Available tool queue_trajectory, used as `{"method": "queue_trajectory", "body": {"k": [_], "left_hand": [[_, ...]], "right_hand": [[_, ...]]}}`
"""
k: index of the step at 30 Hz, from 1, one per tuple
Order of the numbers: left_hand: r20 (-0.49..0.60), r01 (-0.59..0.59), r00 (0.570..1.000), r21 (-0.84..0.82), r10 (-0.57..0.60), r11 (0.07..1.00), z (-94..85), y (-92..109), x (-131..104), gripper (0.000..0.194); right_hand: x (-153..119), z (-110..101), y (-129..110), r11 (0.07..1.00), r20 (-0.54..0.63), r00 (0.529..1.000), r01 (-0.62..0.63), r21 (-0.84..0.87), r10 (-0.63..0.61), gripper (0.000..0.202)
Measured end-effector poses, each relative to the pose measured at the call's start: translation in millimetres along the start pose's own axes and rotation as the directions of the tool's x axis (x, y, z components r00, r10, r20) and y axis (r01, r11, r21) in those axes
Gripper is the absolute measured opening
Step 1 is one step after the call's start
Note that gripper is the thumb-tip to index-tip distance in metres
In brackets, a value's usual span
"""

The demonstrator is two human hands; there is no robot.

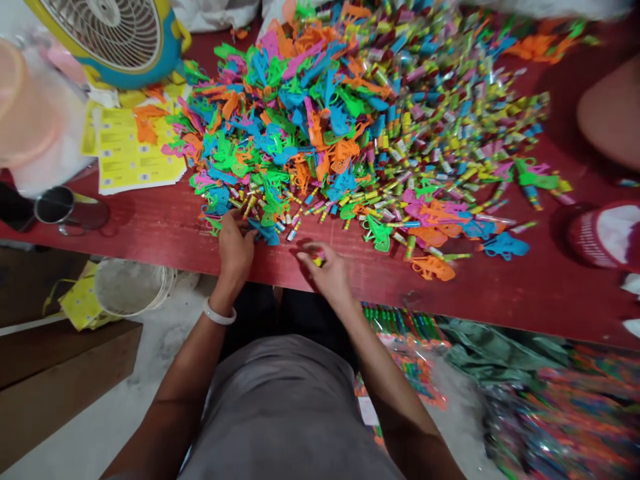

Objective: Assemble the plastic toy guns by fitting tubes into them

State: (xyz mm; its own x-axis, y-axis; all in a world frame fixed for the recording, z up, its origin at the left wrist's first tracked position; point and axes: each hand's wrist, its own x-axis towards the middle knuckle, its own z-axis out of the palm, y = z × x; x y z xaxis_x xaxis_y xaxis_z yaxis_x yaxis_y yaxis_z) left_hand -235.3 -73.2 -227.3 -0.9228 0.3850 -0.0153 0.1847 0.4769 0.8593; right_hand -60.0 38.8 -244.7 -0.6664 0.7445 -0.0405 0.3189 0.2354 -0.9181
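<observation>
Red surface (165, 227) carries a huge unsorted pile of plastic toys (310, 127), mostly untouched, while the left hand (235, 243) rests loosely at its near edge on a blue toy (265, 233) and the right hand (323, 267) pinches a small yellow piece (318, 261).

On my feed: person's left hand (235, 250) & right hand (325, 273) both bare, no gloves, no rings I can make out. Forearms bare, no sleeves visible. White bangle (219, 313) round the left wrist, smooth & plain. Grey shirt (285, 407) over the torso, no print; dark trousers (300, 313) just above it.
</observation>
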Motion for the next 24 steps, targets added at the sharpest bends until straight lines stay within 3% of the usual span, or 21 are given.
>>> {"method": "queue_trajectory", "body": {"k": [3, 6, 8, 13, 17, 20, 24], "left_hand": [[0.104, 0.114, 0.991, -0.286, -0.088, 0.951, -4.2, 0.6, -1.8, 0.044], [0.232, 0.234, 0.964, -0.493, -0.132, 0.838, -8.2, 3.9, -4.1, 0.038], [0.297, 0.29, 0.945, -0.564, -0.138, 0.773, -11.2, 6.7, -7.3, 0.036], [0.42, 0.379, 0.899, -0.596, -0.128, 0.708, -13.9, 15.8, -24.6, 0.04], [0.498, 0.413, 0.86, -0.558, -0.108, 0.72, 0.6, 20.5, -43.4, 0.044], [0.506, 0.473, 0.845, -0.556, -0.173, 0.684, 13.8, 18.5, -50.9, 0.052], [0.572, 0.559, 0.79, -0.525, -0.219, 0.642, 17.7, 15.7, -49.9, 0.059]], "right_hand": [[9.2, 25.6, -12.9, 1.0, 0.088, 0.996, -0.025, -0.018, 0.026, 0.03], [22.2, 32.7, -20.3, 0.998, 0.13, 0.99, -0.061, -0.012, 0.062, 0.027], [26.3, 31.8, -20.9, 0.989, 0.159, 0.981, -0.123, 0.079, 0.109, 0.026], [16.0, 22.2, -20.0, 0.916, 0.273, 0.946, -0.26, 0.307, 0.177, 0.04], [4.9, 15.4, -23.6, 0.929, 0.271, 0.95, -0.235, 0.286, 0.157, 0.036], [2.3, 13.3, -22.8, 0.934, 0.257, 0.955, -0.22, 0.281, 0.148, 0.035], [3.1, 7.5, -16.0, 0.87, 0.271, 0.956, -0.23, 0.435, 0.117, 0.041]]}}
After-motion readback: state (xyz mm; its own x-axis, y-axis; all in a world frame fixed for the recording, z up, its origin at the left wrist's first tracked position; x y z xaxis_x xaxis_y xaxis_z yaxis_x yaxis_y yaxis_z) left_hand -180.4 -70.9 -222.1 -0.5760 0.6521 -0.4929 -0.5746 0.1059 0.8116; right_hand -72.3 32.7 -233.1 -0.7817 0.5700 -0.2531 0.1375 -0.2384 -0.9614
